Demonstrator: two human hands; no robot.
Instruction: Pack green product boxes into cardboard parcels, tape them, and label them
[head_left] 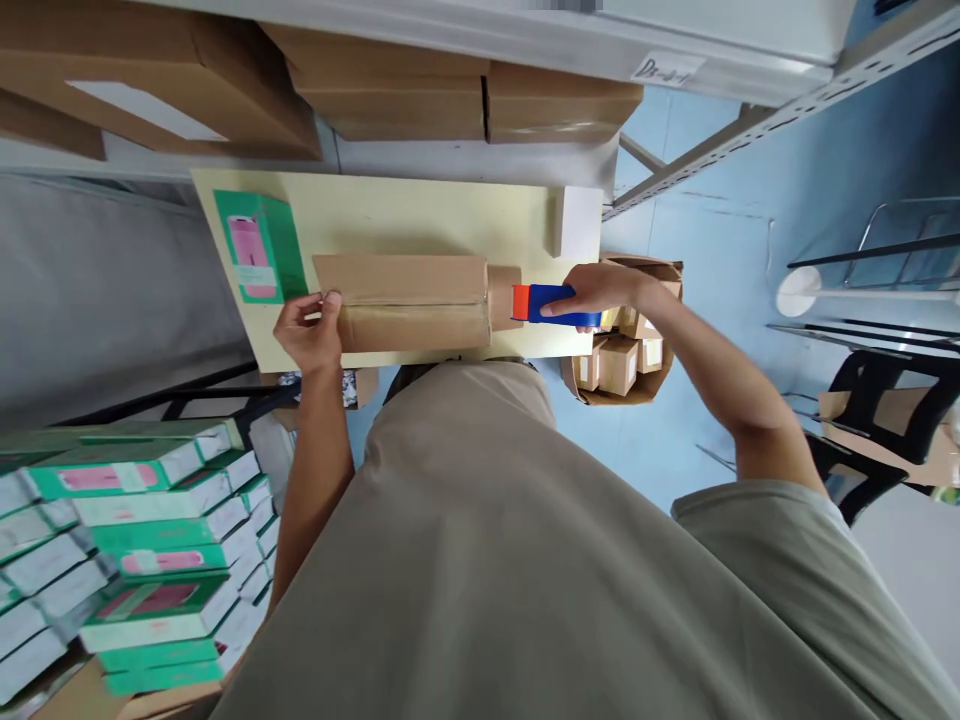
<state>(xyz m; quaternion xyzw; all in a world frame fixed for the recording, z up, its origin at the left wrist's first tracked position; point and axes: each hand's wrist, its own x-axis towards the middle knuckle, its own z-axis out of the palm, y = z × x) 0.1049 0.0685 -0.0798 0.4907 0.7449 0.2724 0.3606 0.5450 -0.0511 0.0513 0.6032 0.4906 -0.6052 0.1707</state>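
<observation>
A long brown cardboard box (412, 302) lies on the pale yellow tabletop, a lengthwise seam running along its upper side. My left hand (310, 330) is at the box's left end, thumb and fingers closed on its edge. In my right hand (600, 288) is a blue tape dispenser with an orange-red front (546, 302), held just past the box's right end. A short brown strip or flap (505, 298) extends from that end towards the dispenser; which of the two it is I cannot tell.
A green box with a pink bottle picture (259, 245) stands at the table's left, and a white box (578, 222) at its right. An open carton of small boxes (619, 365) sits beyond the right edge. Stacked green-and-white boxes (150, 560) are lower left; a shelf with cartons (409, 100) is behind.
</observation>
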